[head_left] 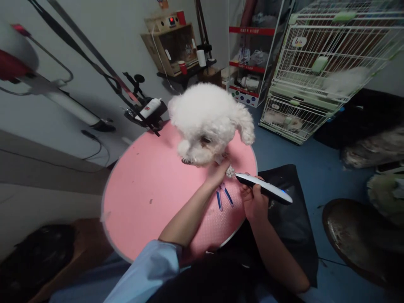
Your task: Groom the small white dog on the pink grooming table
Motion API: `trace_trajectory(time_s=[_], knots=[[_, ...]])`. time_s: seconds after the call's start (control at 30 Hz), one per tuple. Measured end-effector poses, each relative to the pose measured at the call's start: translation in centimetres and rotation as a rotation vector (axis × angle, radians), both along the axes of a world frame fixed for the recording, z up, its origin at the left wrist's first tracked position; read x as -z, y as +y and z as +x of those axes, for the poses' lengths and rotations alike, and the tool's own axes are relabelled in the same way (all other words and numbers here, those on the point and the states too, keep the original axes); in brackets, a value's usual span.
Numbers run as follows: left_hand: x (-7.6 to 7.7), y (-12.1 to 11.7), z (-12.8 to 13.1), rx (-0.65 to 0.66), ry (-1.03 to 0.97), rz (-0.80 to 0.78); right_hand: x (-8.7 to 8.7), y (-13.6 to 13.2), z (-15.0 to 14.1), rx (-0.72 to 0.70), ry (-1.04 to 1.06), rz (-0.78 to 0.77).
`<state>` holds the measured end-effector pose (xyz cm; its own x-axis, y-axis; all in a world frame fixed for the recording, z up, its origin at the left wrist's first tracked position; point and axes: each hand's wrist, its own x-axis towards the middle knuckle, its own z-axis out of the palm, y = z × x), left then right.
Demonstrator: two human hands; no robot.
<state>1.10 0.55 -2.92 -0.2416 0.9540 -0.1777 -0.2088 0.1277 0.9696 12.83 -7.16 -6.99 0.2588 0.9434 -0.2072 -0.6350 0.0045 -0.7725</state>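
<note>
A small white fluffy dog (208,118) stands on a round pink grooming table (148,198), head lowered toward me. My left hand (219,170) is closed around one of the dog's front paws (230,171), lifting it at the table's near right side. My right hand (252,200) grips a black and white electric clipper (265,188), whose tip points at the held paw. Blue-handled tools (223,197) lie on the table just under my hands.
A grooming arm with a clamp and a white bottle (150,108) stands at the table's far edge. A white wire cage (322,63) and a red shelf (252,63) are at the back right. A dark round stool (356,240) sits on the blue floor at right.
</note>
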Motion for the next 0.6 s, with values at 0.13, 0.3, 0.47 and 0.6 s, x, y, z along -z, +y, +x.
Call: trace_trajectory(time_s=[0.13,0.3,0.47,0.6], knots=[[-0.5,-0.2,0.4,-0.032,0.097,0.044,-0.1,-0.1,-0.5,0.039,0.004,-0.035],[-0.5,-0.2,0.5,-0.050,0.090,0.070,-0.4,0.2,-0.8,0.045,-0.109,-0.048],[-0.2,-0.2,0.5,-0.060,0.105,0.060,-0.3,-0.3,-1.0,0.093,-0.213,0.015],[-0.2,-0.2,0.6,-0.084,0.082,0.068,-0.2,-0.5,-1.4,0.068,-0.235,0.073]])
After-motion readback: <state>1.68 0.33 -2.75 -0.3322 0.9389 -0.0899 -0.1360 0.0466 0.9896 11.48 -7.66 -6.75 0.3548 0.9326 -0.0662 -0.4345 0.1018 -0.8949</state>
